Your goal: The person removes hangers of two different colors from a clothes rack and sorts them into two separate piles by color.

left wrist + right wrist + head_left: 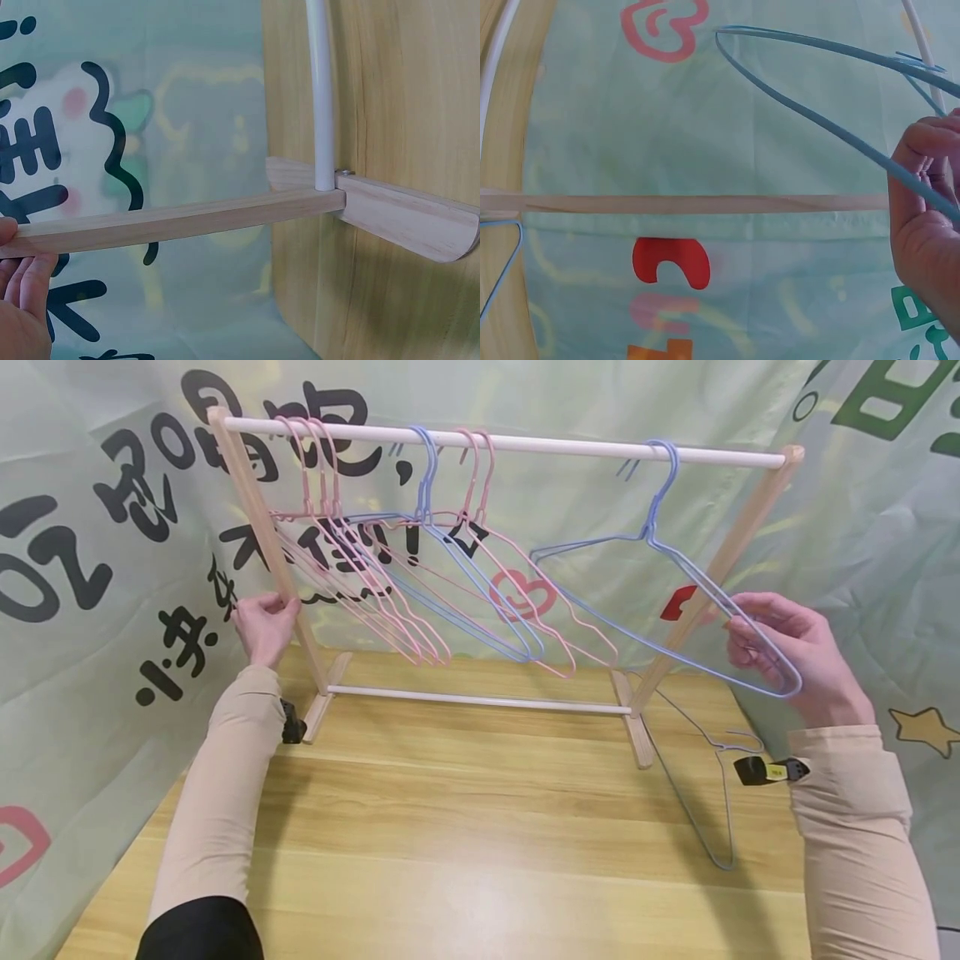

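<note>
A small wooden rack [247, 497] with a white top rail [555, 444] stands on the table. At its left post my left hand [266, 625] grips the wood, thumb on one side and fingers on the other, as the left wrist view [28, 300] also shows. Two blue hangers [652, 510] hang close together near the rail's right end. My right hand [802, 652] holds their right-hand corner between curled fingers and thumb; in the right wrist view the wire of a blue hanger [832, 129] crosses the palm.
Several pink hangers [322, 485] hang at the rail's left, then blue hangers [427, 485] and two more pink hangers [483, 485] near its middle. A grey-blue hanger [726, 802] lies on the wooden table [450, 827] by the right foot. A printed cloth [600, 402] hangs behind.
</note>
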A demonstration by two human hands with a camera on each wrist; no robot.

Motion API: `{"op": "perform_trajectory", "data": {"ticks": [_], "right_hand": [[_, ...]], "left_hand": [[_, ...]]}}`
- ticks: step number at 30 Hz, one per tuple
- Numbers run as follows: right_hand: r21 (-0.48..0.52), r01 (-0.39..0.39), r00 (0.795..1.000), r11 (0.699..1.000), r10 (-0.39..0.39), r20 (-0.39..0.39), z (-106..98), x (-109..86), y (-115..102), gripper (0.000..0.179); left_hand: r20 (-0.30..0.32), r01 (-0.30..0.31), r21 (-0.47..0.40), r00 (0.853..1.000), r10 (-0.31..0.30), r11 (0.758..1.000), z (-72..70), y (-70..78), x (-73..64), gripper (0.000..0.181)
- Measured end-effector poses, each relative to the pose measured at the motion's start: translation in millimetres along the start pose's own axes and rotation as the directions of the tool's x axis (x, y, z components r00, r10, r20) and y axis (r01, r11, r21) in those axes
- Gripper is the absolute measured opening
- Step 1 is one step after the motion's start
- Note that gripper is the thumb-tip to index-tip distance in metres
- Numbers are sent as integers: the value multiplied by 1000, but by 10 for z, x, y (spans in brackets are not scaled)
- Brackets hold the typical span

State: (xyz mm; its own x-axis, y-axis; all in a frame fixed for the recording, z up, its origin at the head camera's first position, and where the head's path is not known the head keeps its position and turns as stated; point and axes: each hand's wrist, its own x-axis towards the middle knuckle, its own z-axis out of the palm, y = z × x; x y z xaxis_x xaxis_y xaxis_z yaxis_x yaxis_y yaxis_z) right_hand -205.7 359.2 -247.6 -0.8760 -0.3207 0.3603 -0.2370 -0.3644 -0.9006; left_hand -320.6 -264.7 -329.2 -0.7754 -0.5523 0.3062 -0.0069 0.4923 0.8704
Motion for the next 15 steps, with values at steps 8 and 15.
{"op": "perform_trajectory", "data": {"ticks": [8,15], "right_hand": [[-124,45,999,991,-44,13,-2,-60,-47,32],[-701,-146,978,698,-5,-209,119,-138,-181,16]], "left_hand": [[-3,-16,3,1000,16,1000,6,-1,-2,30],[10,7,-5,1000,-7,1000,5,1,7,31]]}}
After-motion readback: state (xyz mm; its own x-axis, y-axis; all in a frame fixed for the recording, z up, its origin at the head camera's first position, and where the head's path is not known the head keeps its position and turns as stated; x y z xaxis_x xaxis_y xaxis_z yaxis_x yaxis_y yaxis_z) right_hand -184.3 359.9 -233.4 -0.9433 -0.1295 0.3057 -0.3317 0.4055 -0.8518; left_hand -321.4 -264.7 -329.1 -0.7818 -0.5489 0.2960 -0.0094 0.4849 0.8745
